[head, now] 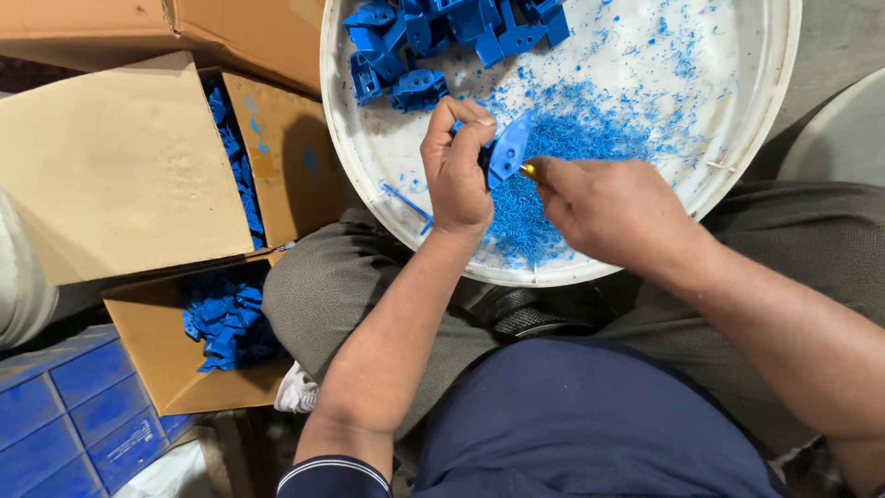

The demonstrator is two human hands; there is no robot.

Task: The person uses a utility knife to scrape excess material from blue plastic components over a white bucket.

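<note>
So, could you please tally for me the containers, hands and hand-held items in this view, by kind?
White round tray: 1
Open cardboard boxes holding blue parts: 2
Hands at work, left hand and right hand: 2
Blue plastic part in the left hand: 1
Small yellow-tipped tool in the right hand: 1
Total: 7

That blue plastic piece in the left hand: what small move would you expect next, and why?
Probably another short scrape along its edge: the left hand pinches the blue piece, the right hand presses a yellow-tipped tool to it, and blue shavings lie beneath.
</note>
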